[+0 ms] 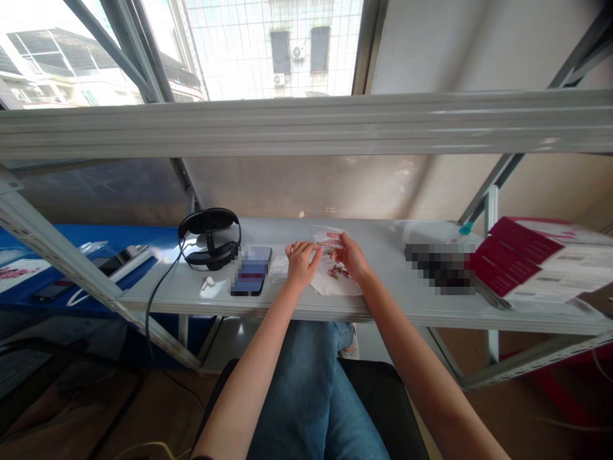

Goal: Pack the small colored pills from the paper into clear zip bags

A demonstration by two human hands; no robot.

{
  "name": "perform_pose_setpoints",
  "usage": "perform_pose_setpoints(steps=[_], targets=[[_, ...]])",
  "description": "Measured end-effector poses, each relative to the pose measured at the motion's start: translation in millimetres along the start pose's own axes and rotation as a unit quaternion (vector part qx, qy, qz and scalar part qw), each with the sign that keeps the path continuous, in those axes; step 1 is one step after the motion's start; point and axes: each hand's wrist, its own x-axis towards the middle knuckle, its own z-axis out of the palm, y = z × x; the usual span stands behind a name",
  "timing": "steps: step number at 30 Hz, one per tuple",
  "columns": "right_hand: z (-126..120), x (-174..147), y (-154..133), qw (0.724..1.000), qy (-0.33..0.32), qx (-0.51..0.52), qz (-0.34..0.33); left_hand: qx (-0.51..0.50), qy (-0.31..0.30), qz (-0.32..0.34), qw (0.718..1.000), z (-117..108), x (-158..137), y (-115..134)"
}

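Observation:
A small clear plastic zip bag (325, 234) is held up over the shelf table between my hands. My right hand (355, 257) grips its right side with bent fingers. At its lower left, my left hand (301, 260) has bent fingers meeting the bag's edge, the thumb pointing right. Under my hands lies a white paper sheet (330, 285) with several small reddish-brown pieces (338, 273) on it. More clear plastic bags (278, 269) lie just left of my left hand.
Left of the bags are a phone (252, 271), white earbuds (207, 283) and black headphones (211, 239) with a hanging cable. Red and white printed boxes (522, 262) stand at the right. A metal beam (306, 128) crosses ahead above the table.

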Motion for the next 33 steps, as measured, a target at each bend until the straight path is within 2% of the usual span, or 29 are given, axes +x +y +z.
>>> perform_pose_setpoints(steps=[3,6,9,13,16,19,24,27,30,33], targets=[[-1.5,0.6,0.8,1.000,0.019,-0.021,0.001,-0.007,-0.004,0.019,1.000,-3.0,-0.2,2.9],[-1.7,1.8,-0.6,1.000,0.016,0.008,0.015,-0.013,0.004,0.027,1.000,-5.0,-0.1,4.1],[-4.4,0.9,-5.4,0.996,0.010,0.090,0.027,-0.012,0.009,0.030,0.999,-5.0,-0.2,4.2],[-13.2,-5.5,-15.2,0.973,0.016,0.227,-0.037,-0.009,0.013,0.029,0.999,-4.6,-0.5,3.7],[-15.4,-8.9,-19.9,0.967,0.012,0.250,-0.050,-0.011,0.022,0.023,0.999,-4.1,-0.7,2.5],[-11.3,-6.6,-19.2,0.975,0.009,0.223,-0.023,-0.020,0.032,0.015,0.999,-3.0,-0.9,0.6],[-5.7,2.4,-7.4,0.996,0.027,0.082,0.015,-0.041,0.049,0.011,0.998,-1.3,-1.3,-1.4],[-4.9,4.1,0.3,0.999,0.014,0.017,0.025,-0.052,0.033,0.022,0.998,-1.3,-1.4,-1.0],[-3.2,2.8,3.2,1.000,0.000,-0.009,0.022,-0.058,0.002,0.036,0.998,-2.4,-1.2,0.0],[-1.2,1.2,1.9,1.000,-0.013,0.001,0.027,-0.066,-0.002,0.040,0.997,-4.1,-0.6,0.8]])
